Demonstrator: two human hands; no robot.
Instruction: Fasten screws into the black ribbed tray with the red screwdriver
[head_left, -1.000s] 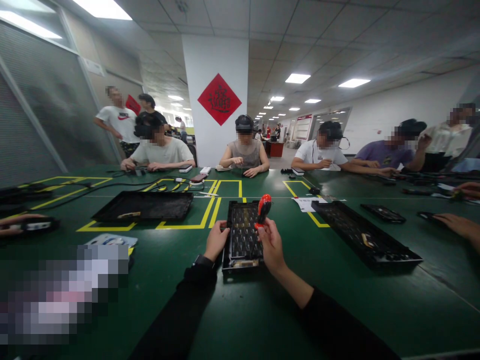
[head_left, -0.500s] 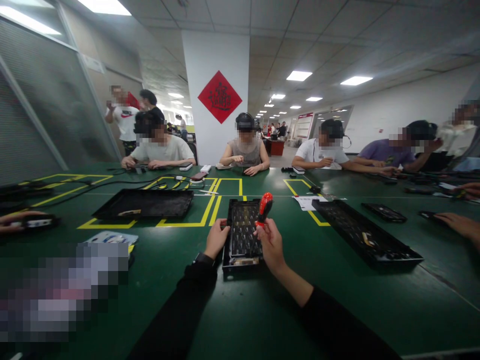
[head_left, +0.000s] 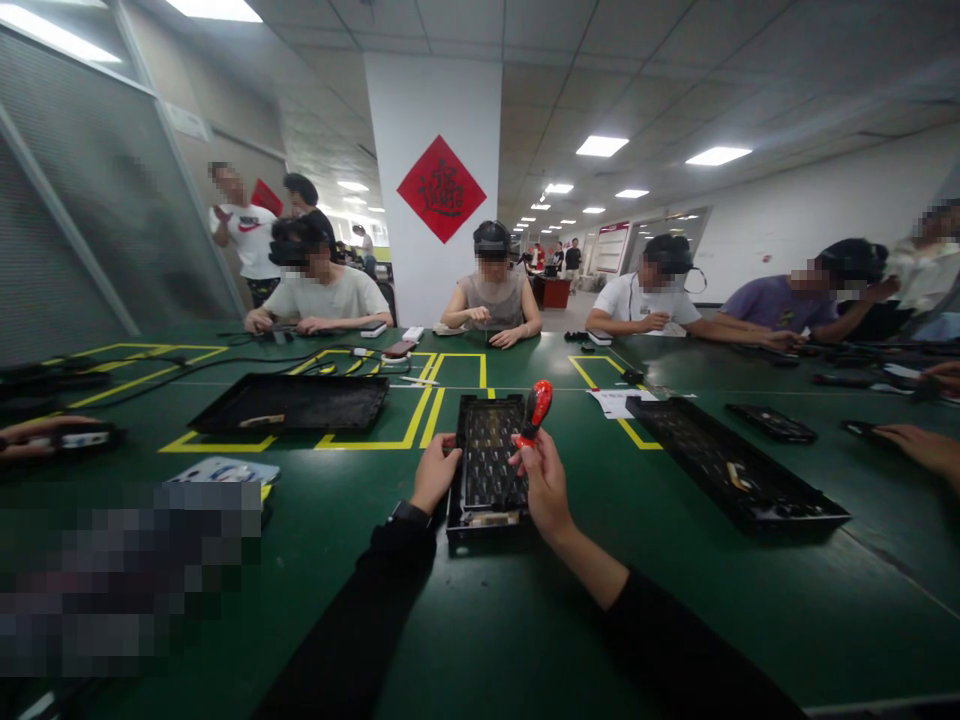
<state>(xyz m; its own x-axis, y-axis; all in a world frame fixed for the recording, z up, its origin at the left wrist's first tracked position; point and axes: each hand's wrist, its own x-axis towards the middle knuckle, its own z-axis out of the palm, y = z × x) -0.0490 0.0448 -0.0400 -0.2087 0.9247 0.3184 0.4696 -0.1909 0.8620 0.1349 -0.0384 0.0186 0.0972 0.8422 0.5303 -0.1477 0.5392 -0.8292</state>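
Observation:
In front of me a black plastic tray-like casing (head_left: 459,530) lies on the green table. A dark panel with a repeating pattern (head_left: 489,465) sits in it, and a pale strip (head_left: 491,519) is at its near end. My left hand (head_left: 433,478) is closed on the casing's left edge, thumb on the rim. Over the right side, my right hand (head_left: 546,488) grips a screwdriver (head_left: 537,408) by its red and black handle. The handle leans to the right, while the shaft and tip are hard to make out against the dark casing.
A wide black tray (head_left: 292,405) lies at left and a long black tray (head_left: 739,465) at right. Beside the latter are a paper sheet (head_left: 616,402) and a flat black part (head_left: 772,422). Cables (head_left: 247,365) cross the far left. Several co-workers sit around the table.
The screwdriver's handle has tipped a little further right, and my right hand has shifted slightly with it. My left hand stays on the casing's edge.

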